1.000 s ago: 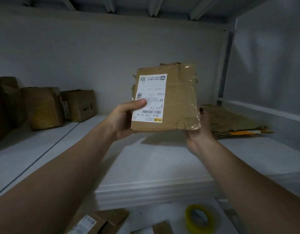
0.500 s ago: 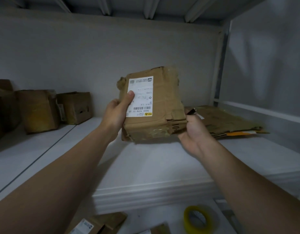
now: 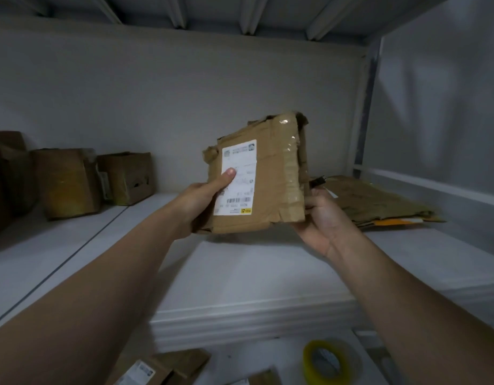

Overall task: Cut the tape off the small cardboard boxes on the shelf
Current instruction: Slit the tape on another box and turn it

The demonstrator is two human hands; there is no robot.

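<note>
Two hands hold one small cardboard box (image 3: 273, 187) up in the air, above the white shelf (image 3: 240, 276) and not touching it. Box is crumpled and approx. upright, broad face toward the camera, top leaning a bit to the right. White shipping label (image 3: 239, 179) covers the left part of that face, w/ a barcode near its bottom edge. Glossy clear tape (image 3: 291, 162) runs down the right part and wraps over the top corner.

Left hand (image 3: 201, 198) grasps the box's left edge: thumb pressed flat on the label, other fingers hidden behind. Right hand (image 3: 321, 218) grasps the lower right corner, palm toward the camera, fingers curled round the back. Small dark tip (image 3: 319, 180) sticks out just above that hand; too small to tell what it is.

Flattened cardboard (image 3: 379, 201) lies on the shelf at right, behind the right hand. Brown boxes (image 3: 68, 182) stand at far left by the back wall, well apart from the held one. Below the shelf's front edge: yellowish tape roll (image 3: 328, 362) at bottom right, labelled boxes (image 3: 162, 368) at bottom centre-left.
</note>
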